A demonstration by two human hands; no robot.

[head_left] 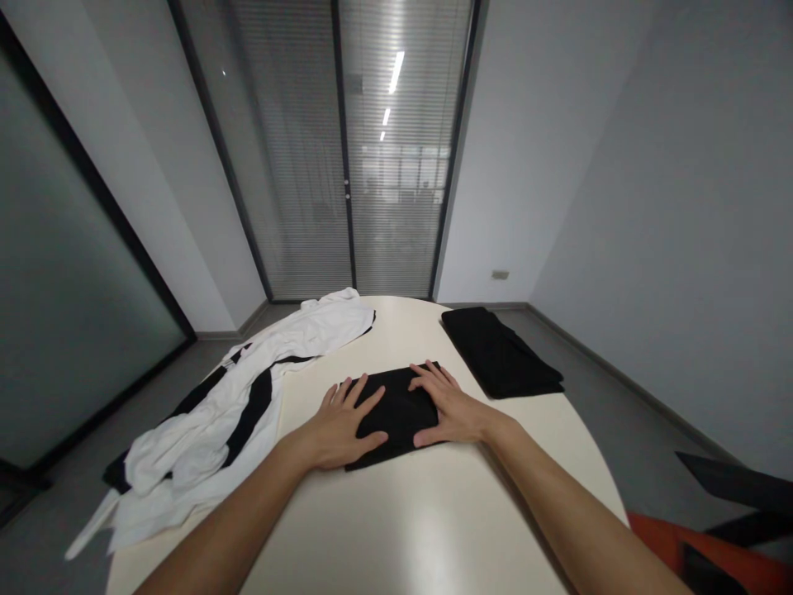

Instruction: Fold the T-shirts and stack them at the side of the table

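A black garment folded into a compact rectangle [396, 417] lies flat on the table in front of me. My left hand [347, 426] rests on its left side, palm down, with the fingers spread. On its right side sits my right hand [446, 405], fingers apart and slightly bent against the cloth. Both hands press on the fabric from above without gripping it. What kind of garment it is, I cannot tell. Parts of its left and right edges are hidden beneath my hands.
White and black garments [248, 405] lie loosely heaped along the left side of the pale table [402, 529], hanging over its edge. Another folded black garment [499, 351] lies at the right edge. An orange and black chair [694, 545] stands at the lower right. Beyond are glass doors with blinds [396, 231].
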